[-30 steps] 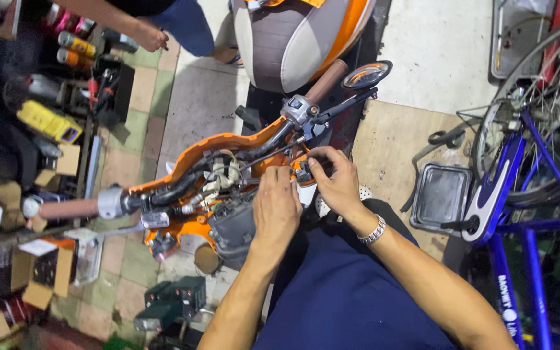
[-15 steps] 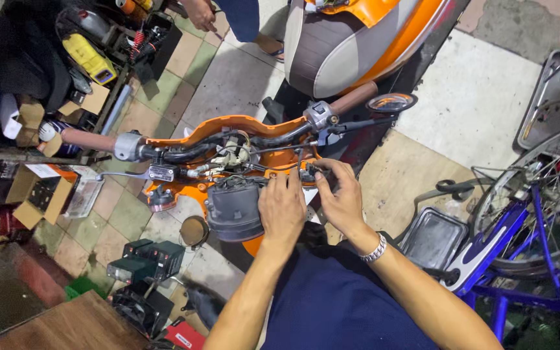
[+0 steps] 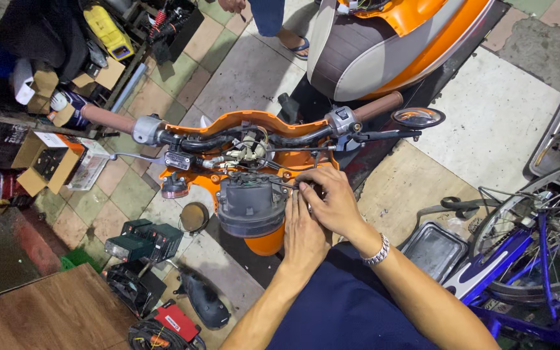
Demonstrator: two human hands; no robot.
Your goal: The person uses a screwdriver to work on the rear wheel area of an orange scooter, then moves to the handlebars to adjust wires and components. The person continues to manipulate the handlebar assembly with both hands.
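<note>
An orange scooter is seen from above with its front cover removed; the handlebar (image 3: 254,139) runs across the middle of the scene, with brown rubber grips at each end, a round mirror (image 3: 417,117) at the right end and a tangle of cables (image 3: 247,150) laid bare at its centre. A dark, rounded headlight unit (image 3: 251,206) of matt plastic hangs just near of the bar, and it is beside this, at its right edge, that both hands are gathered. The left hand (image 3: 303,230) is laid flat against the unit's side; the right hand (image 3: 332,201), a metal bracelet (image 3: 377,251) worn at its wrist, is curled with its fingertips pinched at the wiring; whether anything is clamped there cannot be told. The two hands are touching. The brown and grey seat (image 3: 364,52) lies far of the bar. To the left, cardboard boxes (image 3: 50,159), a wooden board (image 3: 53,311) and black chargers (image 3: 144,240) are crowded on the tiled floor; a blue bicycle (image 3: 526,259) with a spoked wheel stands at the right. Another person's sandalled foot (image 3: 296,44) is seen at the far edge.
</note>
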